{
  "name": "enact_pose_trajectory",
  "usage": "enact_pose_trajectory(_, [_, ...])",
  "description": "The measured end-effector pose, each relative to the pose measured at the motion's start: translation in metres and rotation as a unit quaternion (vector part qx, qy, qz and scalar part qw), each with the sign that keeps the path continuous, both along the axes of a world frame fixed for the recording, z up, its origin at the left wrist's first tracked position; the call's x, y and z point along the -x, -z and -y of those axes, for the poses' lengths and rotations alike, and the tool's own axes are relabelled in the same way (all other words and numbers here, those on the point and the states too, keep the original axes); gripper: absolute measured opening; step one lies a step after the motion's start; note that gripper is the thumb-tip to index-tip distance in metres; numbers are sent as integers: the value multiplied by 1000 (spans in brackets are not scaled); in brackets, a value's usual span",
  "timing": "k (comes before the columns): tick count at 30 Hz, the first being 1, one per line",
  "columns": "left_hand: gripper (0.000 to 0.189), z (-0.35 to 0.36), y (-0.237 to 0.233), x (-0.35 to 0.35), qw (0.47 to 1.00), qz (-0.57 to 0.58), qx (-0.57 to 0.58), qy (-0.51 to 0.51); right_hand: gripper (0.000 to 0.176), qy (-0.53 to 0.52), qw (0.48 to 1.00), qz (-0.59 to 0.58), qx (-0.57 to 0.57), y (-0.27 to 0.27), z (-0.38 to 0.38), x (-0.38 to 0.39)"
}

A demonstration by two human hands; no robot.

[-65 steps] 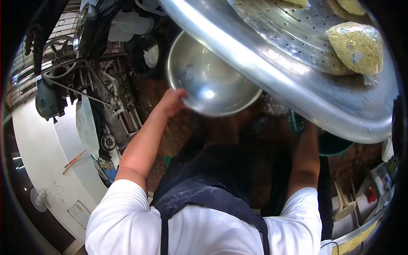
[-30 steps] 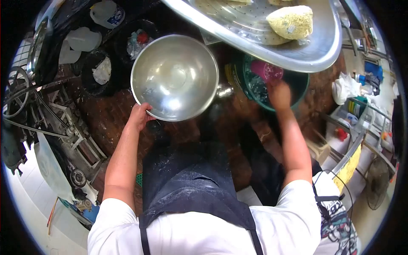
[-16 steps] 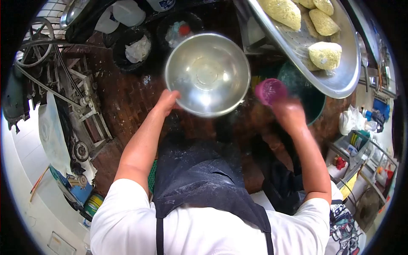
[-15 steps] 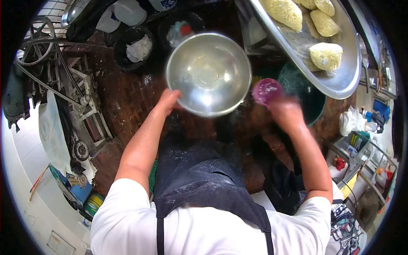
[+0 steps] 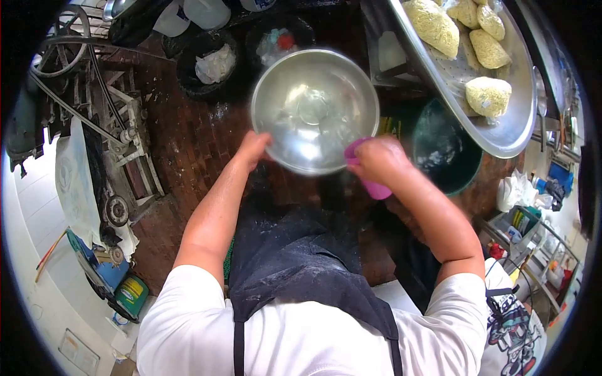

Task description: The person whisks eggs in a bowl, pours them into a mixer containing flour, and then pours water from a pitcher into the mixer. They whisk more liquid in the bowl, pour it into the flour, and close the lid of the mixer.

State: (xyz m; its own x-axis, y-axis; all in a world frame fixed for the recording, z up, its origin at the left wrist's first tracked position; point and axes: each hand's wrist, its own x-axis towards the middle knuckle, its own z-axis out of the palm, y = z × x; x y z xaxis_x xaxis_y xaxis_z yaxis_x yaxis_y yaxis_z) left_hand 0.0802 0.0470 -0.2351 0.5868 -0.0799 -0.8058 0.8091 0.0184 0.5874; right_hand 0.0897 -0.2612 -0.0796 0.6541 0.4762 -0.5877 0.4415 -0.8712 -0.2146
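A large round metal bowl (image 5: 307, 103) is held in front of me at the centre. My left hand (image 5: 254, 149) grips its lower left rim. In my right hand (image 5: 384, 160) is a pink cup (image 5: 375, 188), tilted with its mouth at the bowl's lower right rim. The bowl's inside is shiny, with what looks like clear liquid in it. Right of the bowl stands a dark green tub (image 5: 448, 147) with liquid in it.
A metal tray (image 5: 461, 116) with several bagged yellowish lumps (image 5: 488, 97) is at the upper right. Two black bins (image 5: 194, 84) stand beyond the bowl. Metal machinery (image 5: 128, 135) is at the left. Part of another person (image 5: 514, 326) shows at the lower right.
My right hand has moved left with the pink cup, from near the green tub to the bowl's rim, and the cup has tipped. My left hand still holds the bowl.
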Motion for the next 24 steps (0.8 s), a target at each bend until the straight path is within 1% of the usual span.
enact_pose_trajectory(2, [37, 0, -1, 1, 1000, -11, 14, 7, 34, 5, 1000, -5, -5, 0, -5, -3])
enact_pose_trajectory(4, [37, 1, -2, 2, 1000, -15, 16, 8, 37, 17, 999, -37, 28, -3, -9, -8])
enact_pose_trajectory(8, [38, 5, -3, 5, 1000, -14, 19, 15, 43, 39, 997, -57, 18, -14, -13, -16])
enact_pose_trajectory(10, [39, 8, -2, 7, 999, -20, 19, 19, 48, 88, 993, -74, -12, -17, -12, -18])
enact_pose_trajectory(11, [40, 9, -3, 7, 999, -26, 17, 20, 48, 92, 993, -74, -11, -17, -9, -17])
enact_pose_trajectory(13, [40, 13, -6, 9, 999, -28, 22, 11, 52, 138, 983, -79, -88, -16, -2, -16])
enact_pose_trajectory(14, [40, 14, -7, 9, 999, -30, 27, -2, 52, 142, 983, -79, -87, -16, 4, -17])
enact_pose_trajectory(16, [40, 17, -9, 9, 999, -31, 25, 0, 54, 159, 971, -133, -116, -20, 18, -16])
enact_pose_trajectory(17, [40, 18, -9, 9, 999, -30, 23, -3, 54, 162, 971, -134, -115, -26, 27, -15])
enact_pose_trajectory(19, [39, 23, -18, 7, 999, -33, 21, -4, 57, 199, 966, -135, -98, -38, 53, -12])
enact_pose_trajectory(20, [39, 25, -22, 5, 999, -35, 20, -8, 57, 201, 972, -102, -61, -34, 73, -5])
enact_pose_trajectory(21, [38, 25, -20, 4, 999, -44, 23, -3, 59, 221, 971, -94, -1, -39, 92, -3])
enact_pose_trajectory(22, [38, 26, -19, 4, 999, -45, 25, 1, 59, 218, 969, -99, 58, -31, 115, -1])
enact_pose_trajectory(23, [37, 29, -20, 4, 999, -43, 28, -4, 59, 226, 966, -80, 93, -24, 141, 4])
enact_pose_trajectory(24, [37, 28, -21, 5, 999, -40, 31, -10, 54, 262, 960, -48, 90, -22, 160, 14])
